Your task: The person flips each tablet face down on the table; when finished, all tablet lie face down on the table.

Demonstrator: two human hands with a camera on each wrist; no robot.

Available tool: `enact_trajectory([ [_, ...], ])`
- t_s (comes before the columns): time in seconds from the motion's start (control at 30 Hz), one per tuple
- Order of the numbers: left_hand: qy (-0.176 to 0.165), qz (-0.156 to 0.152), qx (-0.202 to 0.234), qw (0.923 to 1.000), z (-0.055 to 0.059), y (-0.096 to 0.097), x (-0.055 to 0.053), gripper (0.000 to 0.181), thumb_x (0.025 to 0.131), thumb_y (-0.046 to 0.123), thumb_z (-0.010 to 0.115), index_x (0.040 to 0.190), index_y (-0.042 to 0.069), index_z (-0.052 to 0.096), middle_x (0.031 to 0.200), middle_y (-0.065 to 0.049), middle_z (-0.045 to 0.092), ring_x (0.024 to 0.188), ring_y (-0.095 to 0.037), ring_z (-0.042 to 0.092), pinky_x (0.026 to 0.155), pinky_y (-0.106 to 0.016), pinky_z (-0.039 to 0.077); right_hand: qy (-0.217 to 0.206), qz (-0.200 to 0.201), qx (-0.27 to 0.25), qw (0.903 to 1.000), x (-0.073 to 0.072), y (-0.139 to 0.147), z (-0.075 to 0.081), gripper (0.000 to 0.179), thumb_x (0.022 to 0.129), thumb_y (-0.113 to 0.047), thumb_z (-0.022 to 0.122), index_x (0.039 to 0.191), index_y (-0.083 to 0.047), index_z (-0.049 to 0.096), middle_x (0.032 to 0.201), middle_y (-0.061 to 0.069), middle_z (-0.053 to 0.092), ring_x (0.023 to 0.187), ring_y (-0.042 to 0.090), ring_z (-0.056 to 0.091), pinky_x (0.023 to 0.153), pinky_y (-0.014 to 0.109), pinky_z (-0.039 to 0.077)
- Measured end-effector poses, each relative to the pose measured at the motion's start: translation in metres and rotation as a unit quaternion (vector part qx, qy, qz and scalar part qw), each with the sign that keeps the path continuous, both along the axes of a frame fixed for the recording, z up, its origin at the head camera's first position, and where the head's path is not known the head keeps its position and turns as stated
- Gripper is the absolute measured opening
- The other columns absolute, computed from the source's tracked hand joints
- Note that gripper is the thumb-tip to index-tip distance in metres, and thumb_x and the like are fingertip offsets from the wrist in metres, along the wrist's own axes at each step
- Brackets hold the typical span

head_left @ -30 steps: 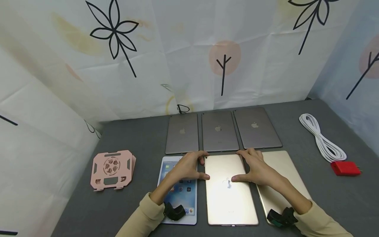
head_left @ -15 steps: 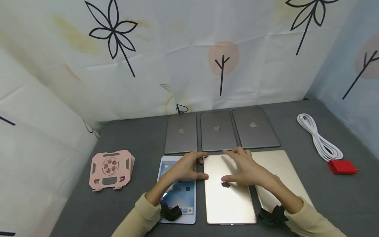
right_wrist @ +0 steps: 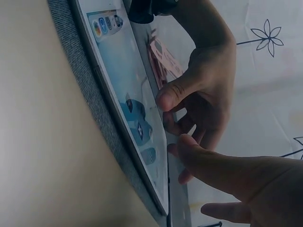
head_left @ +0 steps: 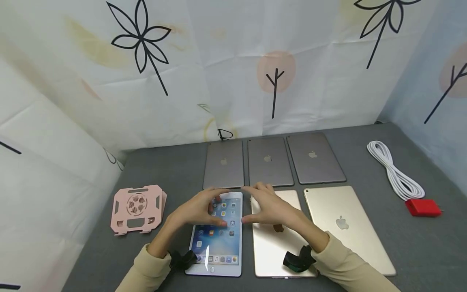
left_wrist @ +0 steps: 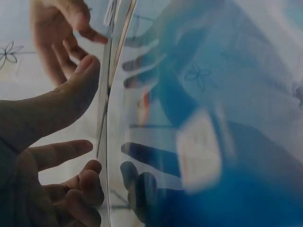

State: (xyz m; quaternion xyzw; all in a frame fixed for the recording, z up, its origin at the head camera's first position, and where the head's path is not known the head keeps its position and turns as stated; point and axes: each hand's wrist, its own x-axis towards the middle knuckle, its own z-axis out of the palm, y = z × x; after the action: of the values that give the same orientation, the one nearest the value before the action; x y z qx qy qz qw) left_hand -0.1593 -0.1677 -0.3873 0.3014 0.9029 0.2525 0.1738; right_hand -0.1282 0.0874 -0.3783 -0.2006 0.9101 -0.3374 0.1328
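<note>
A white-framed tablet [head_left: 219, 247] lies face up with its screen lit. My left hand [head_left: 198, 211] is over its upper left side, thumb and fingers spread. At its upper right edge is my right hand [head_left: 270, 207], the thumb extended towards that edge. In the left wrist view, the left thumb [left_wrist: 80, 90] appears slightly off the glass. Neither hand grips anything. Under the right hand lies a gold tablet [head_left: 268, 255], back up. Another gold tablet [head_left: 346, 237] is to its right, also back up.
Behind stand no uprights, only three grey tablets [head_left: 223, 170] lying in a row, backs up. A pink metal stand [head_left: 136, 209] lies at left. On the right are a coiled white cable [head_left: 392, 168] and a red plug adapter [head_left: 423, 207]. Printed cloth hangs behind the grey table.
Both hands have shifted left. They were at the sides of the middle gold tablet; now they are at the sides of the lit white tablet. The tablets show no clear movement.
</note>
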Motion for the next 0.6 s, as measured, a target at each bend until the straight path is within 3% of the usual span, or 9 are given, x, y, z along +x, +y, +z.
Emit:
enact_trajectory([
  [0.17, -0.014, 0.042, -0.035, 0.9984, 0.007, -0.028, -0.001, 0.095, 0.074, 0.034, 0.092, 0.153, 0.006, 0.045, 0.121, -0.019, 0.053, 0.086, -0.016, 0.049, 0.069, -0.022, 0.045, 0.000, 0.001, 0.000, 1.0000, -0.003, -0.015, -0.004, 0.090, 0.077, -0.032, 0.091, 0.151, -0.003, 0.048, 0.141, 0.020, 0.054, 0.124, 0.035, 0.046, 0.100, 0.056, 0.049],
  [0.33, -0.047, 0.044, -0.067, 0.9957, 0.010, -0.045, -0.005, 0.111, 0.070, 0.035, 0.095, 0.158, 0.005, 0.034, 0.121, -0.019, 0.047, 0.091, -0.021, 0.052, 0.069, -0.026, 0.047, -0.027, -0.001, 0.017, 0.9995, -0.009, -0.023, -0.007, 0.095, 0.074, -0.028, 0.093, 0.151, 0.004, 0.045, 0.137, 0.022, 0.053, 0.118, 0.032, 0.050, 0.101, 0.050, 0.048],
  [0.43, -0.066, 0.044, -0.071, 0.9943, 0.006, -0.049, -0.006, 0.117, 0.068, 0.032, 0.097, 0.160, 0.007, 0.029, 0.124, -0.019, 0.045, 0.092, -0.023, 0.052, 0.069, -0.029, 0.047, -0.048, -0.004, 0.026, 0.9985, -0.011, -0.025, -0.012, 0.100, 0.074, -0.028, 0.093, 0.151, 0.007, 0.042, 0.138, 0.022, 0.050, 0.120, 0.031, 0.051, 0.105, 0.047, 0.047],
  [0.6, -0.057, 0.061, -0.047, 0.9954, -0.004, -0.051, -0.006, 0.114, 0.064, 0.027, 0.099, 0.157, 0.011, 0.036, 0.126, -0.021, 0.045, 0.092, -0.025, 0.050, 0.072, -0.032, 0.046, -0.054, -0.007, 0.025, 0.9982, -0.014, -0.024, -0.016, 0.100, 0.073, -0.029, 0.094, 0.151, 0.007, 0.043, 0.138, 0.020, 0.050, 0.124, 0.029, 0.050, 0.107, 0.047, 0.046],
])
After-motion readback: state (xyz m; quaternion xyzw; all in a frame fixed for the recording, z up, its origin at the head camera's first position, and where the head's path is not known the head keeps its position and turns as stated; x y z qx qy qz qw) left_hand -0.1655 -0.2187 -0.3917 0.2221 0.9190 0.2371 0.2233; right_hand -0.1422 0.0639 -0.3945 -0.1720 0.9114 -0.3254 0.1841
